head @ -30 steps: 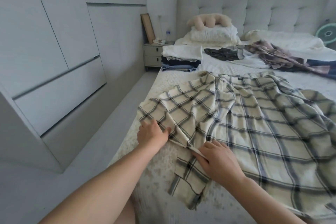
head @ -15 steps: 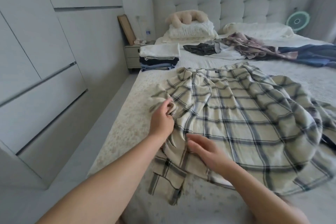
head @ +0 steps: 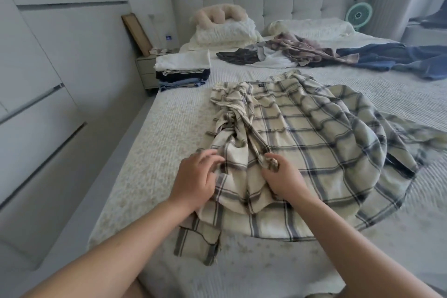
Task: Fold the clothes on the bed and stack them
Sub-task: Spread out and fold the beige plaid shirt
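A cream plaid shirt (head: 321, 143) with dark checks lies spread on the bed (head: 154, 152). Its left sleeve is folded inward over the body and bunched. My right hand (head: 280, 176) pinches a twisted fold of that sleeve. My left hand (head: 196, 176) rests on the shirt's left edge, its fingers loosely curved on the cloth. A stack of folded clothes (head: 182, 72), white on top and dark and blue below, sits at the bed's far left edge. Unfolded clothes (head: 290, 54) lie in a heap further back, with blue jeans (head: 396, 59) to the right.
White pillows (head: 225, 31) and a plush toy (head: 217, 13) lie against the grey headboard. A nightstand (head: 145, 70) stands left of the bed, wardrobe doors (head: 48, 80) line the left wall, and a green fan (head: 358, 13) stands at the back right.
The shirt's left side and sleeve have been folded inward toward the middle. Both hands moved right with the cloth, and the right hand now pinches the bunched sleeve.
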